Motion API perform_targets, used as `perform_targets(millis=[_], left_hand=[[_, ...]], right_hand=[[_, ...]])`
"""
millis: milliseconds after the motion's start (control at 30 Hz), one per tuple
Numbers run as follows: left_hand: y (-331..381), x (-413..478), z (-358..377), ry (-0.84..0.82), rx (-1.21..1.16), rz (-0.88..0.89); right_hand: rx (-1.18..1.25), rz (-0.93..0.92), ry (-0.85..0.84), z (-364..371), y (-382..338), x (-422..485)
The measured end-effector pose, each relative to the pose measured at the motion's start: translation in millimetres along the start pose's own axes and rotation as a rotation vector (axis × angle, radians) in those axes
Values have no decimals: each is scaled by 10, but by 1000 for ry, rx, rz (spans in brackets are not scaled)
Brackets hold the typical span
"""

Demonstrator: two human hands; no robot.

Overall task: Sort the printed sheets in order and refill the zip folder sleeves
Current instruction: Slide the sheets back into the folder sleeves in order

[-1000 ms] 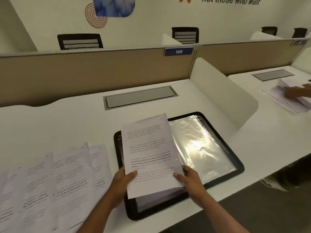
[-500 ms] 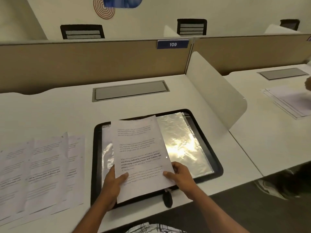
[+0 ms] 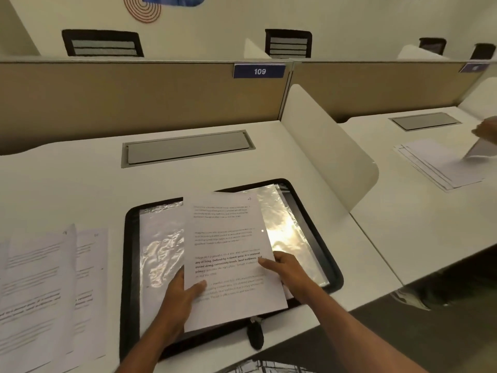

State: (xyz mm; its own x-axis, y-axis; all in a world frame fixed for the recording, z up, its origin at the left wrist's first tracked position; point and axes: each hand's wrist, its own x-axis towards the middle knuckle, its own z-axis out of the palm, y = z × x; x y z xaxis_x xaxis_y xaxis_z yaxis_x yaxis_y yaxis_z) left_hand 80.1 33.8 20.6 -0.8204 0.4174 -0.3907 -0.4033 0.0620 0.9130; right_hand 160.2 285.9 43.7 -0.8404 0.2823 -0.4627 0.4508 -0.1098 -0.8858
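Head view — left hand point(image 3: 179, 301) and right hand point(image 3: 287, 273) both pinch printed sheet point(image 3: 228, 232) (numbered 4) over zip folder point(image 3: 129, 278).

A blue 109 label point(image 3: 259, 71) is sitting on the tan partition point(image 3: 134, 103), and a grey flap point(image 3: 185, 146) is lying flush in the tabletop point(image 3: 67, 179).

Sheets point(image 3: 40, 286) left of folder point(image 3: 129, 265), seemingly overlapping.

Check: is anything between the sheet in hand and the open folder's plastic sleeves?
Nothing visible does. The left hand and right hand hold the printed sheet directly over the open zip folder, whose clear sleeves show nothing on them.
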Motion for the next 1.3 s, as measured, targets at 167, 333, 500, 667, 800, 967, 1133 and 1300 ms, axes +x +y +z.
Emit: perform_targets(millis=[167,333,500,667,800,967,1133,1300], left_hand=[[0,153,123,-13,24,21],[55,301,310,10,35,29],[168,495,621,57,20,33],[261,685,866,136,42,81],[330,873,945,271,0,79],[456,1093,955,448,481,213],[546,1438,1006,338,988,361],[539,1896,1011,178,1330,441]], right_hand=[[46,-16,13,-167,-50,121],[32,16,-76,-413,-132,304],[56,50,-160,-737,-235,590],[41,4,-220,-1049,-356,863],[70,-17,-220,-1323,-519,1126],[173,-65,-132,-1520,-798,1488],[196,-127,-65,-1500,-1105,1790],[206,-161,64,-1397,-1260,2037]])
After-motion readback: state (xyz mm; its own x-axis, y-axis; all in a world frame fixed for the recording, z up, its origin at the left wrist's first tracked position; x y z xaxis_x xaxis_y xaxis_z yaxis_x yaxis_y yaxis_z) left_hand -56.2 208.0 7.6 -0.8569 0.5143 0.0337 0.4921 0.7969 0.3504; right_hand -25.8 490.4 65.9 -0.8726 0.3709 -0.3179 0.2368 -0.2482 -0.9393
